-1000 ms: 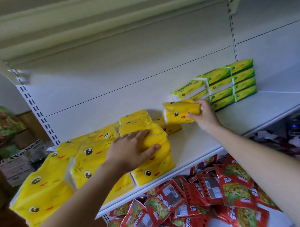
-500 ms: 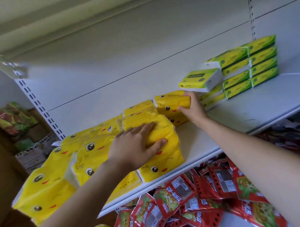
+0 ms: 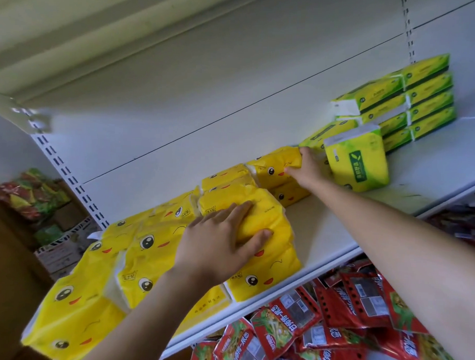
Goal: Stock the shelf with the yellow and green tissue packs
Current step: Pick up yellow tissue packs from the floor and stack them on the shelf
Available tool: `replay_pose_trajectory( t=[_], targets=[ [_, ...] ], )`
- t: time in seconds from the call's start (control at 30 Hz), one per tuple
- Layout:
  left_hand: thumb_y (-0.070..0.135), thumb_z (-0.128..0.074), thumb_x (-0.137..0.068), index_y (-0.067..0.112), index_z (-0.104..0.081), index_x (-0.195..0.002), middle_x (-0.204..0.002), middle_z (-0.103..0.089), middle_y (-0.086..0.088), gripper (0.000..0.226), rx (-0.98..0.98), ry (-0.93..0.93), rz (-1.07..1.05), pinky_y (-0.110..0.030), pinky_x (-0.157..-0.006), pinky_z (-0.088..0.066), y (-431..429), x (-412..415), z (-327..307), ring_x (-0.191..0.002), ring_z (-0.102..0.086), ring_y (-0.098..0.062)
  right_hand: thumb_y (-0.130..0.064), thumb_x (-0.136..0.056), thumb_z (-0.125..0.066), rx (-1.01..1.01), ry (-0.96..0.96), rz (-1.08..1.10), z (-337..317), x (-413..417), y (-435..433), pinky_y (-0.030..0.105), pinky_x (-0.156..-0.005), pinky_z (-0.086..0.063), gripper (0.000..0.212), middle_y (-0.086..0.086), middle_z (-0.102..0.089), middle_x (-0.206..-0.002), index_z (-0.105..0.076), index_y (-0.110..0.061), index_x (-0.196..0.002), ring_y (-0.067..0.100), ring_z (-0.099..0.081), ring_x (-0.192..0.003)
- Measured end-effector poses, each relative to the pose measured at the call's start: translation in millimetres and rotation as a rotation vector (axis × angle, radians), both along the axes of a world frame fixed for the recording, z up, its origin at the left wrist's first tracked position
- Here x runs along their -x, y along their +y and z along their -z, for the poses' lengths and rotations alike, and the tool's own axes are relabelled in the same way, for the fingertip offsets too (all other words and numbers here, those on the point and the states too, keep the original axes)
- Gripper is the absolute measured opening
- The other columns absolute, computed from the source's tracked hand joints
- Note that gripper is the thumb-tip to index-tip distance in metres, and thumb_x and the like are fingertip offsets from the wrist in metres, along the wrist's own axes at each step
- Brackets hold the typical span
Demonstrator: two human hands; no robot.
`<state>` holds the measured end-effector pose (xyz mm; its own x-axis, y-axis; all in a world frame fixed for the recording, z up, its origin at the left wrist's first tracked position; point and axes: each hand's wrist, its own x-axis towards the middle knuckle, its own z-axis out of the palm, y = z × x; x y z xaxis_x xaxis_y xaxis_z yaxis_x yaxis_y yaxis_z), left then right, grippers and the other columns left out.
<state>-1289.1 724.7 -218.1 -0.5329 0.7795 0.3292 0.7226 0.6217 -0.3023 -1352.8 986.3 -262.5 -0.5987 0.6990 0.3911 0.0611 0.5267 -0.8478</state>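
Where the yellow tissue packs [image 3: 153, 247] crowd the left and near part of the white shelf [image 3: 337, 231], one yellow pack [image 3: 271, 167] lies atop another against the far wall, its right end clasped by the right grip [image 3: 309, 169]. Nearer, the left grip [image 3: 223, 244] clutches the top pack [image 3: 256, 215] of a pile, fingers over it, thumb on its near face. Just right of the right grip a green pack [image 3: 358, 162] stands on end, tilted. Green stacks [image 3: 427, 105] sit far right, and red snack bags [image 3: 334, 318] lie below.
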Motion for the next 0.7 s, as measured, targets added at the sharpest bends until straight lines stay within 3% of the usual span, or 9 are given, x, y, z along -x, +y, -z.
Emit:
replay_pose_trajectory(
  t=[0.13, 0.23, 0.33, 0.47, 0.6, 0.7],
  targets=[
    [0.080, -0.008, -0.076, 0.042, -0.013, -0.146, -0.151, -0.031, 0.014, 0.080, -0.004, 0.007, 0.017, -0.027, -0.106, -0.033, -0.7, 3.6, 2.2, -0.136, -0.036, -0.013, -0.026, -0.085, -0.066, -0.048, -0.050, 0.031, -1.4, 6.3, -1.0, 0.037, -0.099, -0.036, 0.067, 0.018, -0.036, -0.142, -0.032, -0.003, -0.138, 0.032, -0.038, -0.129],
    [0.074, -0.007, -0.071, 0.043, -0.013, -0.146, -0.150, -0.032, 0.015, 0.081, -0.009, 0.022, 0.025, -0.027, -0.105, -0.034, -1.2, 5.7, 4.3, -0.135, -0.036, -0.013, -0.027, -0.085, -0.066, -0.070, -0.057, 0.043, -1.3, 4.6, -1.0, 0.037, -0.098, -0.037, 0.066, 0.018, -0.037, -0.140, -0.034, -0.003, -0.137, 0.033, -0.039, -0.128],
    [0.075, -0.007, -0.071, 0.043, -0.015, -0.145, -0.150, -0.033, 0.015, 0.081, -0.019, 0.022, 0.034, -0.027, -0.104, -0.034, -0.9, 6.5, 5.9, -0.135, -0.037, -0.013, -0.026, -0.086, -0.065, -0.079, -0.055, 0.066, -3.3, -3.1, -6.0, 0.037, -0.089, -0.040, 0.061, 0.017, -0.041, -0.137, -0.035, -0.002, -0.133, 0.033, -0.043, -0.124],
    [0.080, 0.008, -0.061, 0.043, -0.015, -0.145, -0.149, -0.034, 0.015, 0.095, -0.021, 0.047, 0.034, -0.026, -0.104, -0.035, -2.3, 7.7, 7.8, -0.134, -0.039, -0.012, -0.023, -0.088, -0.060, -0.239, -0.066, 0.158, -8.8, -23.2, -17.0, 0.038, -0.085, -0.041, 0.051, 0.017, -0.043, -0.133, -0.037, -0.006, -0.130, 0.033, -0.043, -0.122],
    [0.077, 0.012, -0.058, 0.042, -0.015, -0.145, -0.149, -0.035, 0.014, 0.097, -0.029, 0.064, 0.030, -0.027, -0.103, -0.036, -2.2, 8.0, 9.0, -0.133, -0.041, -0.013, -0.020, -0.089, -0.056, -0.343, 0.096, 0.156, -11.8, -50.5, -28.7, 0.036, -0.080, -0.042, 0.043, 0.010, -0.045, -0.133, -0.043, -0.010, -0.130, 0.028, -0.045, -0.120],
    [0.077, 0.014, -0.057, 0.042, -0.014, -0.145, -0.149, -0.035, 0.013, 0.099, -0.015, 0.059, 0.017, -0.026, -0.104, -0.035, -1.4, 7.6, 9.0, -0.133, -0.041, -0.013, -0.016, -0.082, -0.065, -0.437, 0.264, 0.215, -5.2, -71.5, -35.2, 0.035, -0.073, -0.043, 0.044, 0.014, -0.050, -0.126, -0.051, -0.007, -0.122, 0.033, -0.051, -0.112]
  ],
)
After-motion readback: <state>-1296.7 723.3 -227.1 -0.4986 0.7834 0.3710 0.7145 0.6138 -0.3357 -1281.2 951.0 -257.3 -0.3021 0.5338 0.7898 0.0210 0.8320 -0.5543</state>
